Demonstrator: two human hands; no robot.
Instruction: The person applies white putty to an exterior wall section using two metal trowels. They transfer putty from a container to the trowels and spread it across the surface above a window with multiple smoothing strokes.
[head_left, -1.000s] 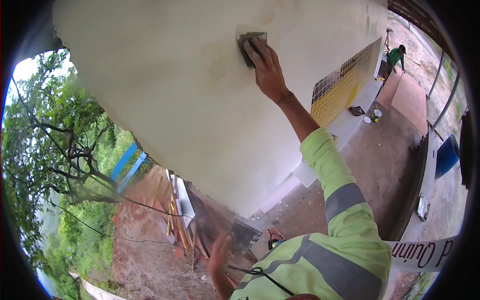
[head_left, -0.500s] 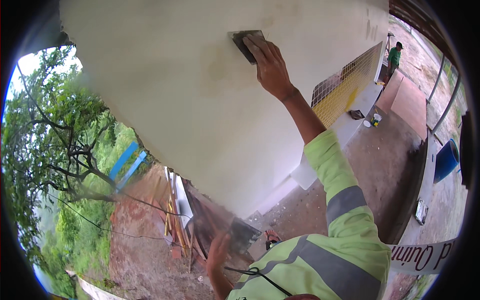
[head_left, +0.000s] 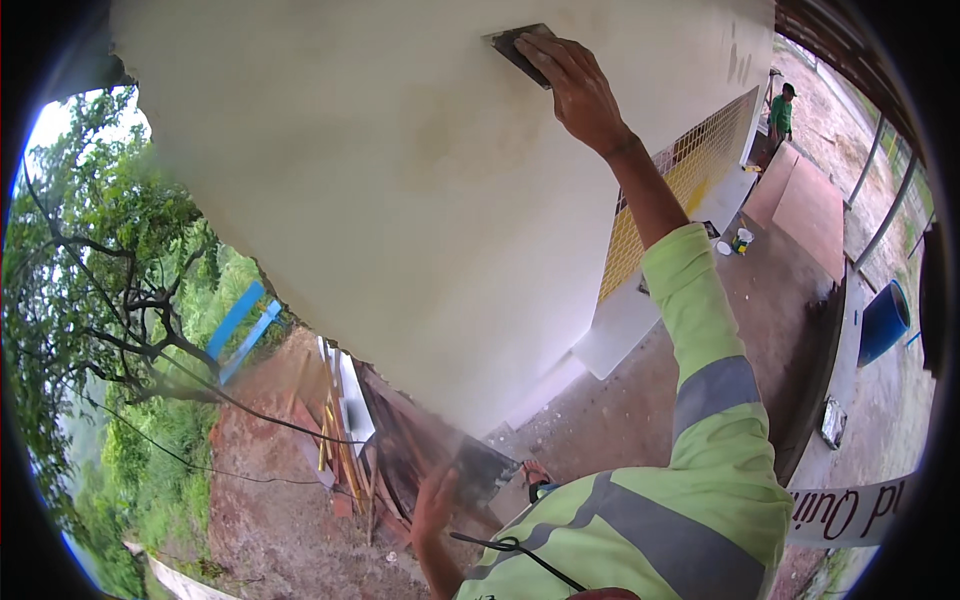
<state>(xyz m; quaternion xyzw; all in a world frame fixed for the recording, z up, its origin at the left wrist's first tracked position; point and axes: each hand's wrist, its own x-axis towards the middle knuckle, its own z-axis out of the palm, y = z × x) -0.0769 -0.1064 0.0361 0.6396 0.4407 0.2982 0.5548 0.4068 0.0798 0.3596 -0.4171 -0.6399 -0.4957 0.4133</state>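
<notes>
Up on the pale plastered wall, my right hand grips a flat, dark rectangular scraper blade with a paler edge. My fingers lie along the blade's back and its face is against the wall. Around and below it, the wall has faint brownish patches. My left hand hangs low by my body, hazy in the picture, beside a dark flat panel with whitish specks. I cannot tell whether its fingers hold that panel.
Planks lean below the wall's ragged left edge. A yellow mesh-like panel lies along the wall at right, with a small tub on the ground beyond. A person in green stands far right, past flat boards and a blue barrel.
My right hand and the blade have slid up and to the right across the wall. The view has shifted slightly. My left hand stays low in about the same place.
</notes>
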